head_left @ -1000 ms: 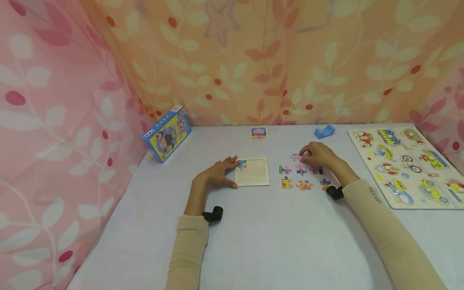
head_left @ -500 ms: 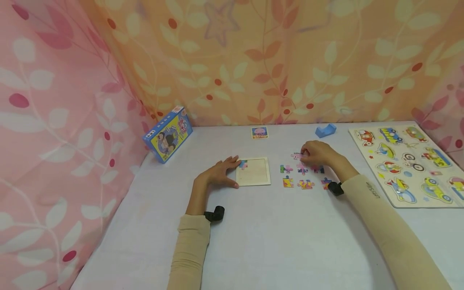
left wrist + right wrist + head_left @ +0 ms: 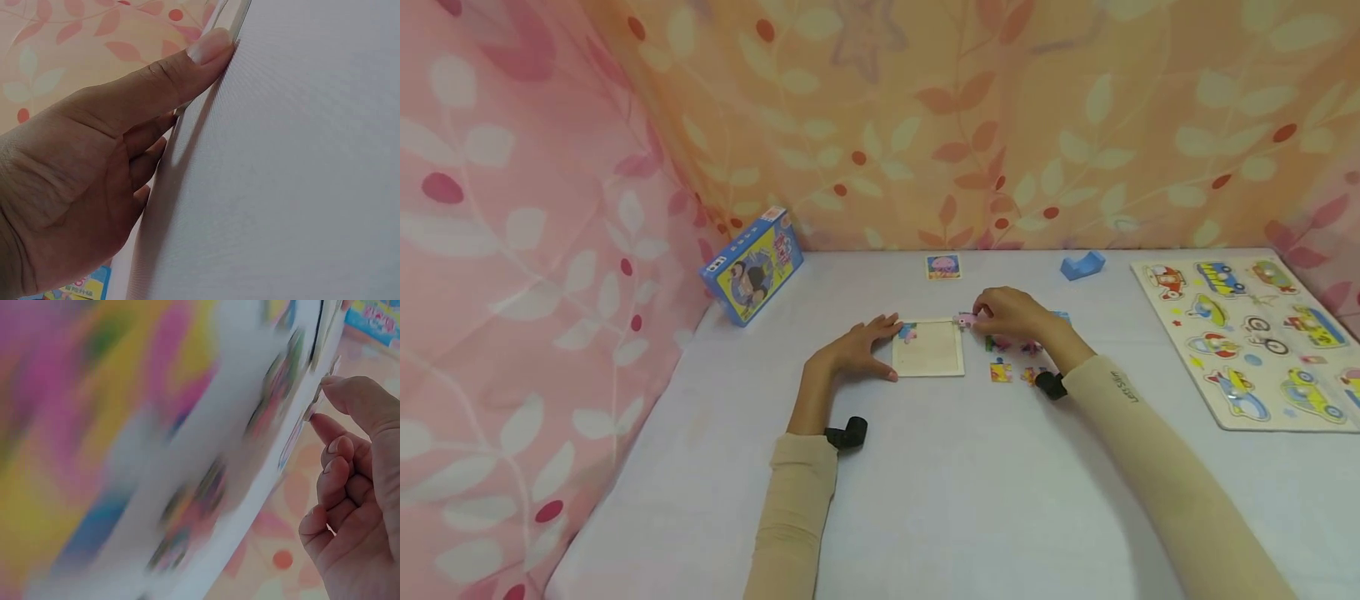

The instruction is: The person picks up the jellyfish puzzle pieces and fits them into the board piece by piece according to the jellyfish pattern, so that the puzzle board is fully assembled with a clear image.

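Observation:
A white square puzzle tray lies mid-table, with one jigsaw piece in its upper left corner. My left hand rests along the tray's left edge, fingers at the upper corner and thumb at the lower; in the left wrist view the thumb touches the tray's rim. Between thumb and index finger, my right hand pinches a pink puzzle piece at the tray's upper right corner. Several loose pieces lie right of the tray, partly hidden by that hand. In the right wrist view the pinched piece appears edge-on.
A blue and yellow box stands at the back left. Behind the tray lies a small jellyfish picture, and a blue holder-like object sits to its right. A large vehicle puzzle board occupies the right side.
My right hand has picked up the pink piece from the top of the loose group and carried it left to the tray. The left hand stays at the tray's edge.

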`<state>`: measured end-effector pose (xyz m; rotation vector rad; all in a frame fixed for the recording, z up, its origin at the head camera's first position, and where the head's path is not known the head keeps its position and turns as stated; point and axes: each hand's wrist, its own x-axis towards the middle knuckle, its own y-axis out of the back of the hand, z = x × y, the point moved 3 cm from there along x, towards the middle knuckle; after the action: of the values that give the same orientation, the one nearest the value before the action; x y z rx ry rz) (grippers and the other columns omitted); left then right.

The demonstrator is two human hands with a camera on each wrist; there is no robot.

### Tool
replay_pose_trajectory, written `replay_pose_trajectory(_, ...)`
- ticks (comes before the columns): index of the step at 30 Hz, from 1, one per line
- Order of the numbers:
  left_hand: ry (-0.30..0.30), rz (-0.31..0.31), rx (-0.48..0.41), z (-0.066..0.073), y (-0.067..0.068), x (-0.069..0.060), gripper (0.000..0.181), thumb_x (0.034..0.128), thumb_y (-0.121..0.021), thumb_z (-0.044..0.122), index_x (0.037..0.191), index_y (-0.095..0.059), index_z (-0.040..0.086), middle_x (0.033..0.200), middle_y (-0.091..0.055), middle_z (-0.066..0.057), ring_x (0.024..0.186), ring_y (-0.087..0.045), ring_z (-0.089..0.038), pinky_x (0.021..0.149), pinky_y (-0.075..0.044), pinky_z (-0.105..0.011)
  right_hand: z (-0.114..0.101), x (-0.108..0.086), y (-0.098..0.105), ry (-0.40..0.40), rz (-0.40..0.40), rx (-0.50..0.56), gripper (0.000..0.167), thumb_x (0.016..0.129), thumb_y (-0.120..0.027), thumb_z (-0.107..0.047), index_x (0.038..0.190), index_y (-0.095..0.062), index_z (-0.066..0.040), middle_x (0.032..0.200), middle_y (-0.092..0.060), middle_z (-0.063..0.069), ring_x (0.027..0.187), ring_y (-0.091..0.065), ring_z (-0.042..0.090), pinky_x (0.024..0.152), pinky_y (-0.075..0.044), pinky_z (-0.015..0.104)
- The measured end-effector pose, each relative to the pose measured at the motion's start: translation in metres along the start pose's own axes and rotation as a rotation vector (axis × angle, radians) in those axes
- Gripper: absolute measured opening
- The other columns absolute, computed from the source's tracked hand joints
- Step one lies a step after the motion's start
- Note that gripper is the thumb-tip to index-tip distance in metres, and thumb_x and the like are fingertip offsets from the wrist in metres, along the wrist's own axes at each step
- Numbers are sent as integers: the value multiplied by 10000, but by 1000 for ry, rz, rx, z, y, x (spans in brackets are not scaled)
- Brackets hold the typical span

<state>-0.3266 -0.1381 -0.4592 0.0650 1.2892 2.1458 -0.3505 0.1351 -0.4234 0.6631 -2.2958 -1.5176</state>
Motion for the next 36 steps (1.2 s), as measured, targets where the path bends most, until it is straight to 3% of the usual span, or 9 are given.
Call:
replay_pose_trajectory(3, -1, 10, -6, -1, 0, 0, 956, 670, -773, 466, 1453, -250, 302, 1559, -90, 58, 1424, -62, -341, 1134, -109, -538, -12, 9, -7, 38, -7, 12, 284, 803, -680, -209, 997, -655, -4, 742, -503, 36, 710, -457, 174, 626, -351, 279)
replay_pose_trajectory(10, -16, 10, 2, -1, 1, 3, 951, 661, -778, 471, 1447, -272, 297, 1552, -102, 97, 1435, -63, -265, 1140, -118, -515, -31, 23, -21, 81, -36, 0, 272, 799, -694, -223, 977, -666, -20, 751, -528, 22, 729, -465, 167, 650, -365, 289)
replay_pose_trajectory(25, -15, 15, -40, -3, 2, 2, 954, 636, -793, 477, 1436, -304, 299, 1546, -111, 130, 1432, -66, -288, 1130, -135, -536, -47, 37, -27, 125, -13, -66, 227, 822, -668, -181, 980, -676, -19, 846, -634, 72, 748, -517, 197, 702, -458, 339)
replay_pose_trajectory(31, 7, 12, -36, -3, 2, 1, 951, 640, -786, 488, 1437, -298, 311, 1545, -108, 137, 1433, -59, -290, 1128, -123, -547, -41, 39, -26, 95, -40, 48, 346, 827, -681, -238, 1128, -659, -69, 776, -543, 58, 698, -443, 189, 601, -365, 286)
replay_pose_trajectory(36, 14, 3, -35, -3, 2, 2, 956, 636, -781, 507, 1436, -295, 315, 1545, -103, 137, 1431, -65, -300, 1125, -139, -547, -37, 42, -29, 132, -95, 112, 387, 816, -689, -215, 1179, -627, -97, 773, -513, 69, 657, -367, 166, 573, -303, 247)
